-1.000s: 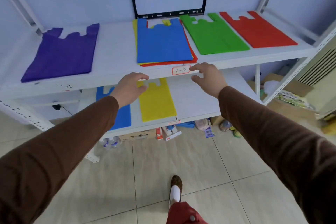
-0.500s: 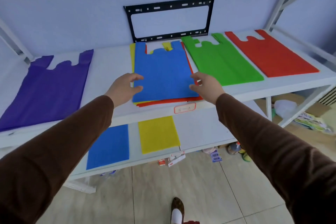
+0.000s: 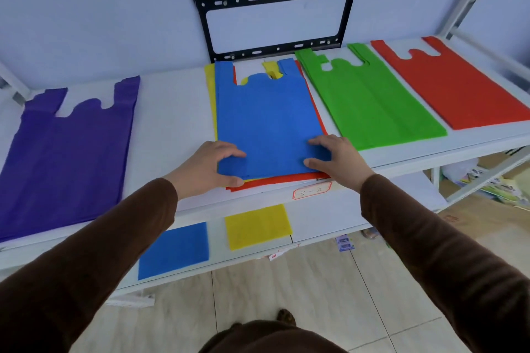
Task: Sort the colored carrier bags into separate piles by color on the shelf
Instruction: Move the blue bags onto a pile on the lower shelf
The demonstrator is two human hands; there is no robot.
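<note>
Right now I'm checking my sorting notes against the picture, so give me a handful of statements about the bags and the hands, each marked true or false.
1. Both hands, left hand and right hand, are on the near end of the blue bag. True.
2. The blue bag lies alone on the top shelf. False: yellow and red bags show beneath it in the mixed stack.
3. The green bag lies between the mixed stack and the red bag. True.
4. The purple bag is on the lower shelf. False: it is on the top shelf, far left.
5. The lower shelf holds a yellow bag and another blue bag. True.
</note>
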